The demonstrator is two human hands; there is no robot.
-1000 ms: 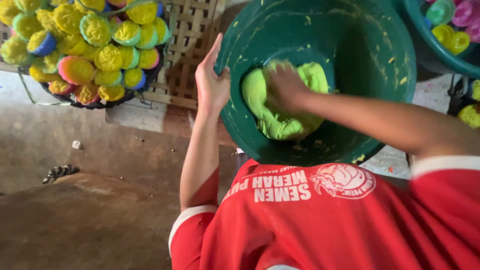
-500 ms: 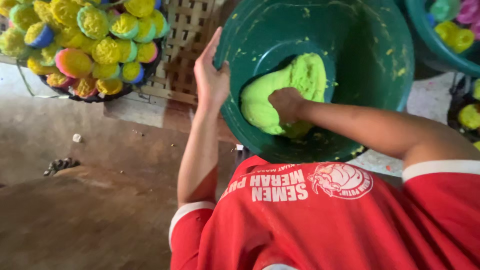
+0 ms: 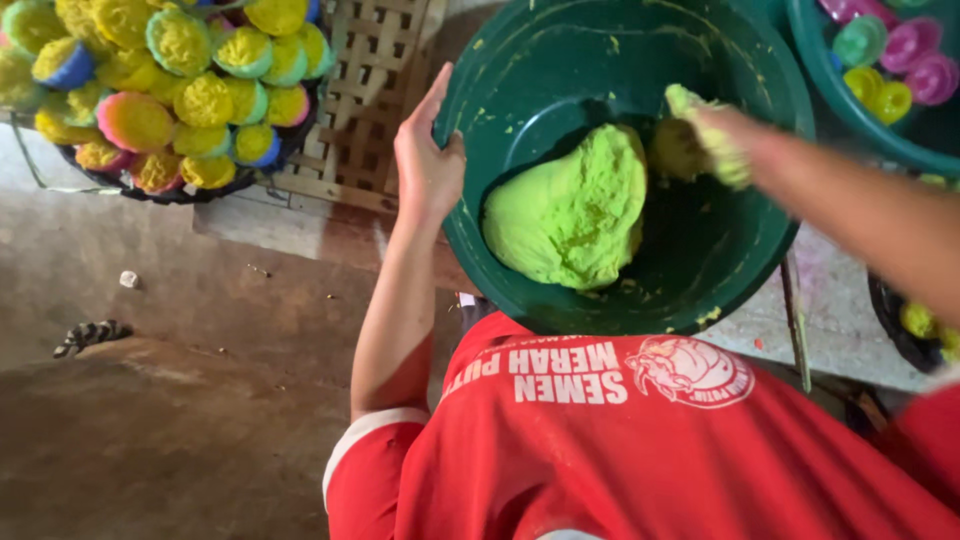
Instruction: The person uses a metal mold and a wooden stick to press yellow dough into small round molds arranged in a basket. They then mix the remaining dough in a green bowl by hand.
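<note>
A big dark green basin rests tilted in my lap, with a mound of bright green dough low in it. My left hand grips the basin's left rim, thumb inside. My right hand is inside the basin, up and to the right of the mound. It is smeared with green dough and closed on a small lump of it. The hand is blurred by motion.
A black tray piled with several yellow, green, pink and blue moulded cakes sits at top left on a wooden lattice. A teal basin with small coloured moulds is at top right. Below left lies a bare concrete floor.
My right hand has lifted off the dough mound and swung up to the right with a bit of dough. The mound now shows whole. My left hand stays on the rim.
</note>
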